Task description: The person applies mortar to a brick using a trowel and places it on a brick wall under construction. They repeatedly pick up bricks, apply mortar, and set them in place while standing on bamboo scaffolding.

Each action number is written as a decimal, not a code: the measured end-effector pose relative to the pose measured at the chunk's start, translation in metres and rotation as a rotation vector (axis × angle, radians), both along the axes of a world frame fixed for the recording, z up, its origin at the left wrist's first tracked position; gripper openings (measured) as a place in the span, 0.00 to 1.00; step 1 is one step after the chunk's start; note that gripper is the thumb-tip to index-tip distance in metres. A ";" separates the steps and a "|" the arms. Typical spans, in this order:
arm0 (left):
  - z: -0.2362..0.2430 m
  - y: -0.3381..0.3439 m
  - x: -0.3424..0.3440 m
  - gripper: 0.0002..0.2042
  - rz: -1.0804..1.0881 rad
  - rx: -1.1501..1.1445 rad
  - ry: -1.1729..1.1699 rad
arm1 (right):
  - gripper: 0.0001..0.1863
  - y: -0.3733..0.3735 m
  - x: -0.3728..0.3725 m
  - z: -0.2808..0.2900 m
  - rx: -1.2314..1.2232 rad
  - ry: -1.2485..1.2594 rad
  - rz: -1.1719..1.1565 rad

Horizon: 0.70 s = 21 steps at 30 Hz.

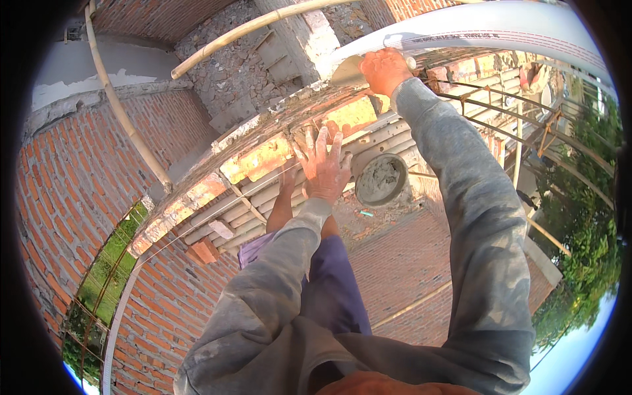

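Observation:
My left hand (324, 166) is open, fingers spread against the near side of the brick wall (258, 158), just below a sunlit brick (349, 116). Farther right, my right hand (387, 70) is closed around a trowel; a pale rounded handle end (411, 63) sticks out past the fist. A flat tan surface that looks like its blade (347, 72) lies at the wall's top, beside a large white pipe (474, 29). Between my arms sits a round bucket (359, 189) holding grey mortar (382, 179).
A string line (197, 228) runs along the wall's near face. Loose bricks (202, 251) lie on the boards below. Bamboo poles (122, 112) cross at the left and top. Steel bars (500, 108) extend at the right, near trees. Rubble (220, 49) covers the ground beyond the wall.

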<state>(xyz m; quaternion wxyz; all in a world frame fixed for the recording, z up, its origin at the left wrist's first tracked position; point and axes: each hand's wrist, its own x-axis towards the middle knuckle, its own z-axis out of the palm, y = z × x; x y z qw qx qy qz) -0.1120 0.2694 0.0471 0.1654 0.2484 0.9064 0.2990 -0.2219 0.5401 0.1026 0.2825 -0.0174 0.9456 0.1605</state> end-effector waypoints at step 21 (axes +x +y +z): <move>0.029 -0.128 -0.042 0.18 0.566 0.081 0.179 | 0.19 -0.030 -0.009 0.055 -0.720 0.039 -0.316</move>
